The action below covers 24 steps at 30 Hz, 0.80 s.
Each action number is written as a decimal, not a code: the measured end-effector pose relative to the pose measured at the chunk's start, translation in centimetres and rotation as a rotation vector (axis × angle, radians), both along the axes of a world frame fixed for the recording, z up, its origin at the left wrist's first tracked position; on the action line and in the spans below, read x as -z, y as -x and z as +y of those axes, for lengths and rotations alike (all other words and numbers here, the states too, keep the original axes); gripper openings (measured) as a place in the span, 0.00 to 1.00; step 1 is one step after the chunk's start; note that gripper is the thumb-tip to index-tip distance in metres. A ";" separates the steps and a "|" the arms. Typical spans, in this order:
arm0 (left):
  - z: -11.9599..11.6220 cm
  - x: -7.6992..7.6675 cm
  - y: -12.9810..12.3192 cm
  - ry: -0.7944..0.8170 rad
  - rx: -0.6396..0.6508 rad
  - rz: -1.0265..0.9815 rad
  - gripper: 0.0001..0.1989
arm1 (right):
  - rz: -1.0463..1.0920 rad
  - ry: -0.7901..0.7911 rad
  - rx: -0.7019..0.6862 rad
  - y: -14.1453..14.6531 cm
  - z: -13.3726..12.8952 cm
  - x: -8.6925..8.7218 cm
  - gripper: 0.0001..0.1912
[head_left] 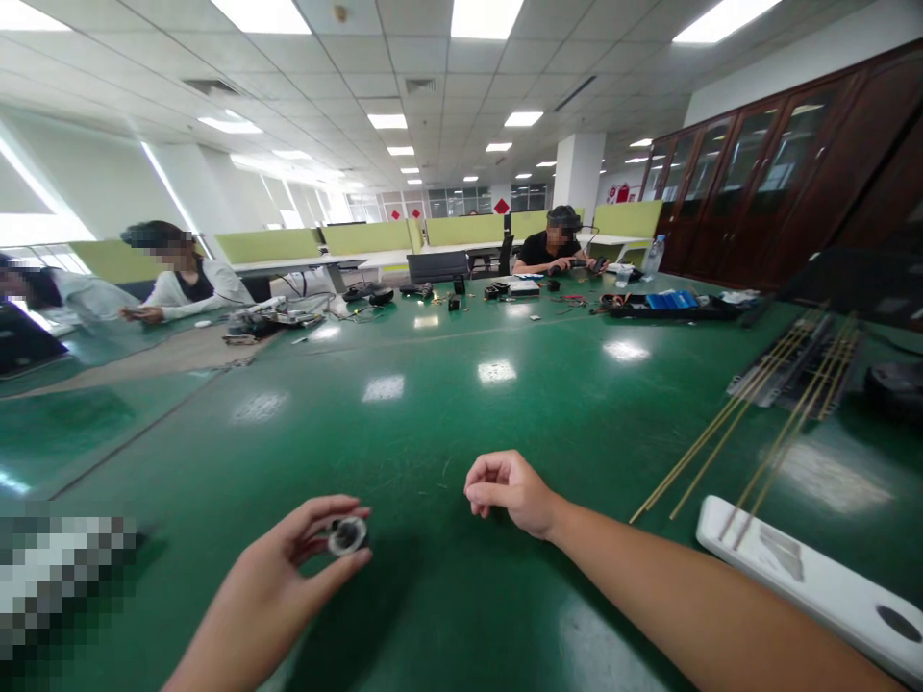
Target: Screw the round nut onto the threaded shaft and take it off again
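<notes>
My left hand (288, 562) grips a small round part (348, 536) between thumb and fingers, just above the green table. It has a pale, ring-shaped rim and a dark centre; its exact kind is too small to tell. My right hand (511, 492) is at the middle of the view, apart from the left one. Its fingers are curled in with the thumb pressed against them, and whatever they may hold is hidden.
Several thin wooden sticks (710, 442) lie at right, some reaching over a long white device (808, 591). A black tray (678, 306) with blue items, a water bottle (653, 258) and electronics (266, 317) are farther back. Co-workers sit at the far side and left.
</notes>
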<state>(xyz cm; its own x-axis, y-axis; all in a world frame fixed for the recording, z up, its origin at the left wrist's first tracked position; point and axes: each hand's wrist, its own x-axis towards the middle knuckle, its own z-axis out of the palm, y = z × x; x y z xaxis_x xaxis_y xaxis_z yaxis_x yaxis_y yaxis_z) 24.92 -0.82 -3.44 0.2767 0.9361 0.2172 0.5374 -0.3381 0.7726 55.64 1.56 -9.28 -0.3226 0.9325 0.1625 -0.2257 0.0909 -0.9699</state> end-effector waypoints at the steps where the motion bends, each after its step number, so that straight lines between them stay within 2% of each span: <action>1: 0.9 0.2 -1.9 0.037 0.075 0.004 0.22 | -0.006 -0.040 0.060 -0.2 0.0 -0.1 0.08; 3: 2.6 0.8 -5.6 0.029 0.192 0.039 0.18 | -0.058 -0.126 0.180 -0.6 0.1 -0.2 0.11; 5: 3.8 1.7 -8.2 -0.084 0.266 0.063 0.16 | -0.180 -0.199 0.268 -0.7 0.0 -0.2 0.21; 8: 4.7 3.5 -9.0 -0.210 0.376 0.059 0.15 | -0.418 -0.269 0.270 -0.5 -0.4 -0.2 0.32; 10: 5.1 4.6 -8.3 -0.202 0.409 0.056 0.17 | -0.530 -0.330 0.254 -0.1 -0.6 -0.3 0.34; 13: 5.5 5.4 -7.4 -0.139 0.323 0.044 0.20 | -0.611 -0.388 0.257 0.5 -0.9 -0.7 0.31; 15: 5.5 5.4 -7.4 -0.127 0.275 0.031 0.17 | -0.654 -0.389 0.267 0.7 -1.0 -1.1 0.25; 18: 5.4 5.2 -7.9 -0.152 0.303 0.008 0.11 | -0.699 -0.388 0.285 0.9 -1.1 -1.5 0.19; 24: 4.9 5.4 -8.1 -0.161 0.305 -0.001 0.11 | -0.753 -0.443 0.271 1.0 -1.4 -1.6 0.10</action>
<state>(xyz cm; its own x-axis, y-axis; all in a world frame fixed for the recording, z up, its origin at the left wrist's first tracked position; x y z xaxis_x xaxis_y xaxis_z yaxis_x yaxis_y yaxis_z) 32.98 4.10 -8.84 0.5384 0.7639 0.3558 0.3918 -0.6007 0.6969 54.67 0.19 -7.68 -0.2673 0.8944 0.3586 0.5362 0.4472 -0.7159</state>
